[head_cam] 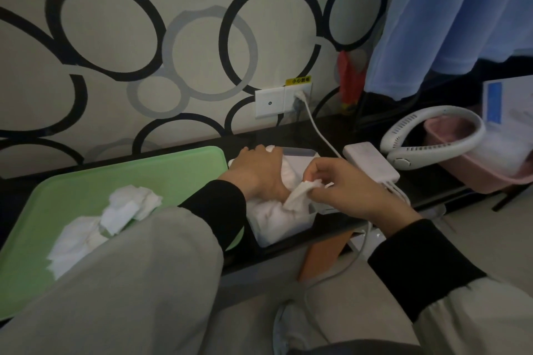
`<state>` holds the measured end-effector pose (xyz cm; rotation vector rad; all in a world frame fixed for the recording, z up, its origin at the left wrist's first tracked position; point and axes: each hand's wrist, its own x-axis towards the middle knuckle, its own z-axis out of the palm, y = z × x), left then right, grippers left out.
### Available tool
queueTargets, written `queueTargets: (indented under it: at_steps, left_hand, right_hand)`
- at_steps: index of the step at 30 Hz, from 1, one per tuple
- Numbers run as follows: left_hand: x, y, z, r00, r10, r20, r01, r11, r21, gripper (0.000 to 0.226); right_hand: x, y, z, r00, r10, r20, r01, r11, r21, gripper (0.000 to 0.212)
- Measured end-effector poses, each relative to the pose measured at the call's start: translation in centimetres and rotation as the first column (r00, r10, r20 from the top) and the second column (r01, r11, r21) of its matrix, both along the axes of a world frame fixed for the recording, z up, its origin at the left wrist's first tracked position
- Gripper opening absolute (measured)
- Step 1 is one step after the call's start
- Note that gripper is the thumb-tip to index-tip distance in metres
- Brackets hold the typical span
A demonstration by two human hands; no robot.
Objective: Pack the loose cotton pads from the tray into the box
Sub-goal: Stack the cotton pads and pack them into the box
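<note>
Pinching cotton pad [300, 195], right hand [346, 190] grip, over box [301, 153]

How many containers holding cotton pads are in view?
2: the green tray at left, with a loose heap of cotton pads, and the clear box right of it. What the pink basin holds is unclear.

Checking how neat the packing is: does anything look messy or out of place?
Yes. The cotton pads in the box are crumpled and seem to mound above its rim under the left hand, not stacked flat. One pad, pinched by the right hand, sticks up at its right side.
</note>
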<state>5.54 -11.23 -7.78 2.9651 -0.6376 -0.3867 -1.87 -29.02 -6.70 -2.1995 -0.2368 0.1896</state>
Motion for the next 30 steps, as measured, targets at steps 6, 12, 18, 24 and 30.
queueTargets:
  at_steps: [6,12,18,24,30]
  left_hand:
    - [0.0,0.3,-0.2,1.0,0.018,-0.019,-0.018,1.0,-0.009,0.125]
    - [0.3,0.2,-0.6,1.0,0.029,-0.007,-0.029,0.999,0.014,0.123]
    - [0.4,0.5,-1.1,0.999,0.038,-0.006,-0.038,0.999,-0.001,0.129]
    - [0.4,0.5,-0.9,0.999,0.04,-0.022,-0.04,0.999,0.001,0.13]
    - [-0.2,0.8,-0.6,1.0,0.007,-0.011,-0.007,1.0,0.004,0.131]
  right_hand:
    - [0.1,0.2,0.3,0.998,0.06,-0.024,-0.064,0.969,-0.239,0.018]
    - [0.0,1.7,0.7,0.994,0.111,0.016,-0.093,0.895,-0.436,0.017]
    - [-0.2,2.2,1.1,0.979,0.153,-0.135,-0.203,0.803,-0.56,0.03]
    - [-0.3,2.3,1.4,0.966,0.104,-0.236,-0.221,0.803,-0.554,0.031]
    - [-0.2,2.7,0.5,0.99,0.097,-0.105,-0.14,0.806,-0.575,0.015]
